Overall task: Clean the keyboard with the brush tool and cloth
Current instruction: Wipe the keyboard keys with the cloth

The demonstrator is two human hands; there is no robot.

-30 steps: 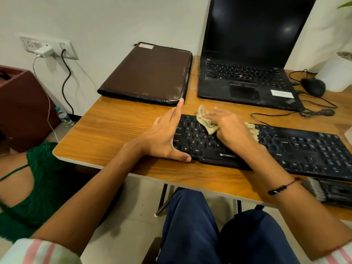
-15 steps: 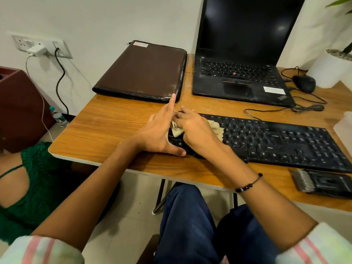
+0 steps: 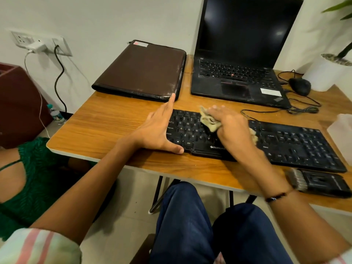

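Left hand [image 3: 158, 130] lies flat, fingers straight, bracing the keyboard [image 3: 282, 141] at its nine o'clock end — right hand [image 3: 230, 126] presses the bunched cloth [image 3: 209, 121] onto the keys. Best wiped in rows, pressing lightly; brush [image 3: 320, 182] waits at four o'clock on the table [image 3: 106, 128].

The keyboard [image 3: 285, 141] under both hands is black with white lettering on its keys. The cloth [image 3: 209, 121] beneath the right hand [image 3: 231, 128] is pale beige. Just right of that wrist, the brush tool [image 3: 320, 182] is black with grey-white bristles, and a black bead bracelet [image 3: 276, 197] circles the wrist itself. The table [image 3: 106, 122] under the left hand [image 3: 158, 130] is warm orange-brown with wood grain and a pale edge. Beyond the left fingertips lies a dark brown folder [image 3: 142, 71] with scuffed whitish edges. Beyond the right hand stands a black laptop [image 3: 238, 54] with a red dot among its keys. Both sleeves [image 3: 38, 246] are pale with pink stripes; the trousers [image 3: 182, 225] are dark blue.
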